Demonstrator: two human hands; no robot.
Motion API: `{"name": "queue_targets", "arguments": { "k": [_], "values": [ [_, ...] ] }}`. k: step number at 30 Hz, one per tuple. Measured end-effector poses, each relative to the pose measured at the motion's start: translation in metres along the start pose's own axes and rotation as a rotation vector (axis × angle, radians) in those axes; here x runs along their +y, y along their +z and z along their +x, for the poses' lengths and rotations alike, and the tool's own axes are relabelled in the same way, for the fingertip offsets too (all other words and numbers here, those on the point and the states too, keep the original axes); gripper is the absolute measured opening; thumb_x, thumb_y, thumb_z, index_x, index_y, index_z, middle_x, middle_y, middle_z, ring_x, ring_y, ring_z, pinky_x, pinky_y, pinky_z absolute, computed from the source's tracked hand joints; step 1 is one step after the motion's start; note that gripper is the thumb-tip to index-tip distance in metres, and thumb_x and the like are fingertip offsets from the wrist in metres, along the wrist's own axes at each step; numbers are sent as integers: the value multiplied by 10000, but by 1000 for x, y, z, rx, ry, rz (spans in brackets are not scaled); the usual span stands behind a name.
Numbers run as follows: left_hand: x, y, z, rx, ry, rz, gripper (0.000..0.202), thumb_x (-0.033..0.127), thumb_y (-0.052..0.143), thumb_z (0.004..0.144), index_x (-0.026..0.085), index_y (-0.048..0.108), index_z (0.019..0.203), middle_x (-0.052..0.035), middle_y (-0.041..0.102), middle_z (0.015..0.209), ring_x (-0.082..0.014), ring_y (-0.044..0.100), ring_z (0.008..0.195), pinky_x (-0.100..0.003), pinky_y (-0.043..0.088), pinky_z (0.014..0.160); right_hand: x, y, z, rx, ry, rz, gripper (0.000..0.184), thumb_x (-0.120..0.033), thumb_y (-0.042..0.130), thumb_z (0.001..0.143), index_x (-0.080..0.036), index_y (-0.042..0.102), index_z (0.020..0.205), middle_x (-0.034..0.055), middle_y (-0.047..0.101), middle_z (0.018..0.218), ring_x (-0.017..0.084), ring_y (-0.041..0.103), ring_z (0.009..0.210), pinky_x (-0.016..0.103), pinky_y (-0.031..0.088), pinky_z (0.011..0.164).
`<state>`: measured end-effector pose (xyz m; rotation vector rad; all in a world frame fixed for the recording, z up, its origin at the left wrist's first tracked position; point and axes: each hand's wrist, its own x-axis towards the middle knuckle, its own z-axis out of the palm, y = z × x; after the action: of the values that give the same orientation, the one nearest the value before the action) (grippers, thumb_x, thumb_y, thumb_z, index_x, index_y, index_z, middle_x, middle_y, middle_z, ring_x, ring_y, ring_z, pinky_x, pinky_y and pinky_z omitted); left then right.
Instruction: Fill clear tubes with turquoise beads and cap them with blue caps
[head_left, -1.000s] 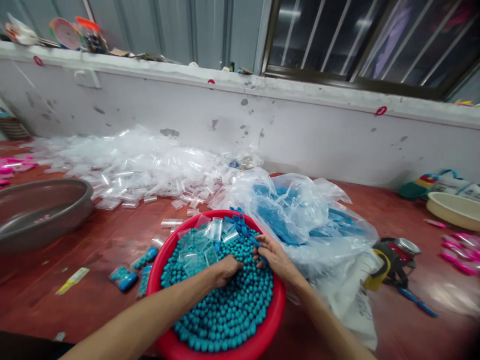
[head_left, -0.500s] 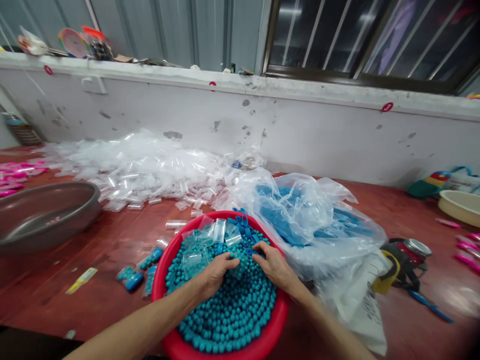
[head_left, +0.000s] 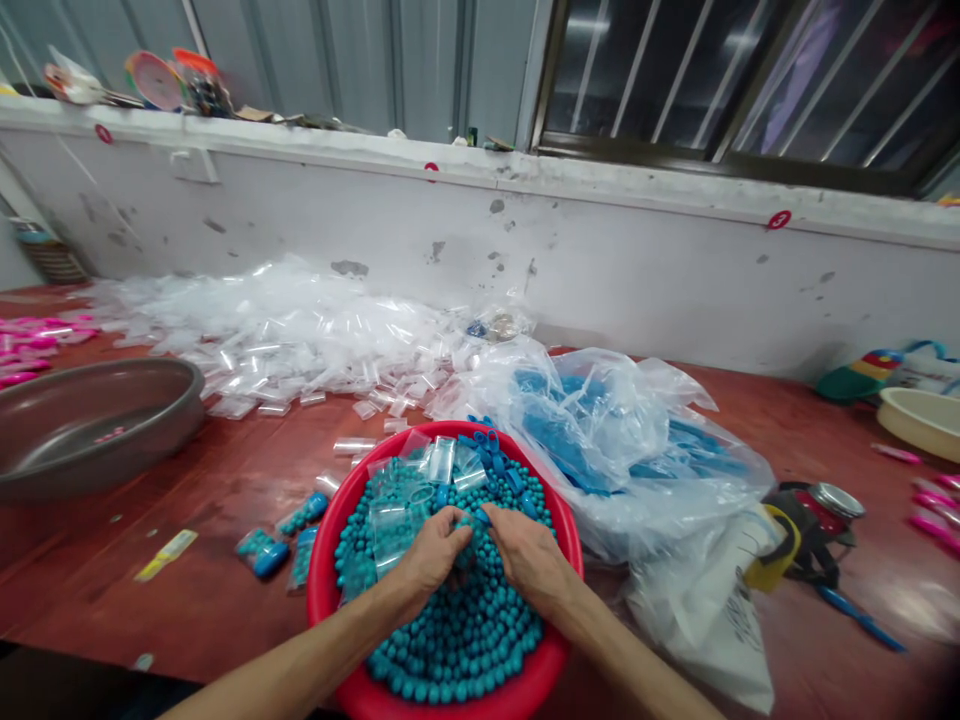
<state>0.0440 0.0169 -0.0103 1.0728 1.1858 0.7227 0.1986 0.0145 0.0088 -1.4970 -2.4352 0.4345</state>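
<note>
Because its curled fingers hide the spot, I can't tell what my left hand (head_left: pixel 433 555) pinches, if anything. My right hand (head_left: pixel 529 560) angles far and left, fingers nearly straight, a blue piece (head_left: pixel 482 516) at their tips; whether it's gripped, I can't tell. Both forearms (head_left: pixel 330 640) slant in from the near edge over turquoise beads (head_left: pixel 442 665) in the red basin (head_left: pixel 322 560), near middle, its near rim cut off.

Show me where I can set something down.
Bare table: between the grey basin and bead packets, and between the bag and cream basin. Crowded: back left, with clear sleeves; inside the tub, with beads, left hand and right hand.
</note>
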Motion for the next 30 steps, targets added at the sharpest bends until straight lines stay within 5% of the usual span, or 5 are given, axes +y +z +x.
{"name": "queue_targets", "arguments": {
  "k": [6, 12, 17, 22, 30],
  "values": [
    [0, -12, -7, 10, -52, 70, 364, 470, 505, 661, 166, 478, 860, 61, 505, 552, -64, 430, 356, -168, 252, 328, 11, -6, -5, -151, -43, 127, 357, -182, 285, 881, -199, 554, 1114, 56, 650, 996, 166, 588, 927, 255, 432, 796],
    [5, -12, -16, -25, -98, 23, 450, 536, 533, 622, 170, 467, 875, 63, 509, 545, -53, 419, 334, -158, 237, 313, 7, -4, 7, 35, 78, 80, 386, -200, 376, 845, -153, 464, 1218, 108, 587, 1084, 193, 543, 992, 297, 415, 851],
    [10, -22, -26, -17, -89, -47, 403, 491, 531, 658, 173, 459, 895, 57, 520, 556, -52, 436, 354, -146, 244, 321, 12, -15, 8, -30, -1, 148, 402, -117, 336, 824, -198, 496, 1183, 61, 619, 999, 177, 561, 917, 286, 431, 805],
    [12, -43, -30, -14, -72, -114, 373, 454, 534, 675, 180, 434, 909, 57, 532, 565, -50, 453, 370, -136, 245, 330, 11, -32, 3, -89, -59, -136, 433, -46, 356, 790, -256, 557, 1110, 51, 595, 1051, 196, 532, 936, 310, 418, 796],
    [6, -36, -28, -59, -81, -13, 320, 431, 496, 699, 176, 426, 878, 38, 558, 590, -67, 479, 351, -139, 250, 305, 1, -1, 20, -130, -289, -428, 205, -103, 417, 834, -149, 616, 845, 123, 526, 1164, 298, 316, 1213, 506, 217, 977]
  ]
}}
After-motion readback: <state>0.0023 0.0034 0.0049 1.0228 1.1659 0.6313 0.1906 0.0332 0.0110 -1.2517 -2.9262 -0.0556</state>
